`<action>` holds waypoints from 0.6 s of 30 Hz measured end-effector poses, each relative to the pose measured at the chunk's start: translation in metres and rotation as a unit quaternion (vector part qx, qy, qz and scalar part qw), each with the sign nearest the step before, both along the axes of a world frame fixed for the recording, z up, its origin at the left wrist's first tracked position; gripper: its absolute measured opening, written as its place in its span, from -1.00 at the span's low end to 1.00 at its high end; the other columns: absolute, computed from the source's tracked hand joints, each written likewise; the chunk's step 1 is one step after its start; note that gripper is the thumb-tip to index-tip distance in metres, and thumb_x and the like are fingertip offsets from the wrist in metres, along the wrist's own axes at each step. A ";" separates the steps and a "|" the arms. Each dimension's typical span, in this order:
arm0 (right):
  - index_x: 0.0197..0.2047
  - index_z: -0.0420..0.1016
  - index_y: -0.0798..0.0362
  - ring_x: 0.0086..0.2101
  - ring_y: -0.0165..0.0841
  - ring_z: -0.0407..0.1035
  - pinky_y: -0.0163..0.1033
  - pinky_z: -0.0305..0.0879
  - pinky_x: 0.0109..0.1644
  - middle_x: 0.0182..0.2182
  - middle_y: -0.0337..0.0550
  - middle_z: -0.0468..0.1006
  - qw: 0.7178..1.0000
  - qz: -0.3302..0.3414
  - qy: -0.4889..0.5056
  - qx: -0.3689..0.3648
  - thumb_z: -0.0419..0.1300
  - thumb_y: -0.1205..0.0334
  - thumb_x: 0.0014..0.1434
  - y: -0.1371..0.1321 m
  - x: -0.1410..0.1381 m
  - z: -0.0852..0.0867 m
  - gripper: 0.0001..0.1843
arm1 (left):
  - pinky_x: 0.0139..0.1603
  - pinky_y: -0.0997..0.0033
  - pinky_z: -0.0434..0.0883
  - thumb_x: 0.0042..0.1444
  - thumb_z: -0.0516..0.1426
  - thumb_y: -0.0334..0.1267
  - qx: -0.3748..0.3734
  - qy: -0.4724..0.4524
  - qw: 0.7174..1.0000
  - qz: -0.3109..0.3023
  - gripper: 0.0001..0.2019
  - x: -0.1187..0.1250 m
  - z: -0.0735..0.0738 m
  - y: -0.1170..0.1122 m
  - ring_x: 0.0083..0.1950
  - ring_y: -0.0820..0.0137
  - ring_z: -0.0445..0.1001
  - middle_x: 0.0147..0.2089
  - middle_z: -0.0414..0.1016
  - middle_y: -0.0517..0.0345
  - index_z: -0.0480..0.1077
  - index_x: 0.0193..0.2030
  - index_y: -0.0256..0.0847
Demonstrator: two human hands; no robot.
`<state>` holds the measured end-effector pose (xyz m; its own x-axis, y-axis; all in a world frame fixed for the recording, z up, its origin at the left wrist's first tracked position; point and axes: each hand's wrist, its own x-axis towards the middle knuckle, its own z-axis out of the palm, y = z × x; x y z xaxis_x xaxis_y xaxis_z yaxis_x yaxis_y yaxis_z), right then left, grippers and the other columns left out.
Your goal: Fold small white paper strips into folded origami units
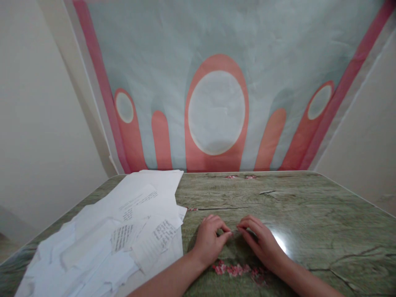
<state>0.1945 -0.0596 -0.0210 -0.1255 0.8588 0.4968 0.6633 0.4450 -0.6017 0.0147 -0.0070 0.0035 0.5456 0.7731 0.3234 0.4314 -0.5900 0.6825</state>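
Note:
My left hand [213, 238] is over the middle of the table, thumb and forefinger pinched together. Facing it a short gap away, my right hand [258, 238] is also closed in a pinch. Whatever lies between the fingertips, if anything, is too small to make out. Left of my left hand, a heap of white papers [93, 243] spreads over the table, with torn and loose pieces on top. Some pieces, such as a scrap with dark lines of writing [122, 237], carry text.
The table [309, 214] has a wood-grain top with printed pink flowers [232, 269]. Behind its far edge hangs a grey-green and coral patterned sheet [167, 53]. Pale walls [37, 103] stand on both sides. A bright light reflection shows right of my right hand.

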 end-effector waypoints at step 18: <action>-0.33 0.33 0.02 -0.32 -0.33 0.31 -0.22 0.23 -0.21 -0.39 -0.20 0.40 0.998 0.024 -0.032 -0.052 0.04 0.29 0.22 0.001 0.002 -0.004 -0.90 | -0.15 0.37 0.22 -0.06 0.28 -0.34 0.003 0.031 1.000 0.005 -0.92 0.000 -0.010 0.002 -0.22 0.34 0.36 -0.37 0.46 0.21 0.44 -0.44 -0.19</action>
<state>0.1963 -0.0582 -0.0255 -0.1970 0.8977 0.3941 0.6808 0.4145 -0.6039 0.0145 -0.0054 -0.0063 0.5571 0.7763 0.2949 0.4778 -0.5901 0.6507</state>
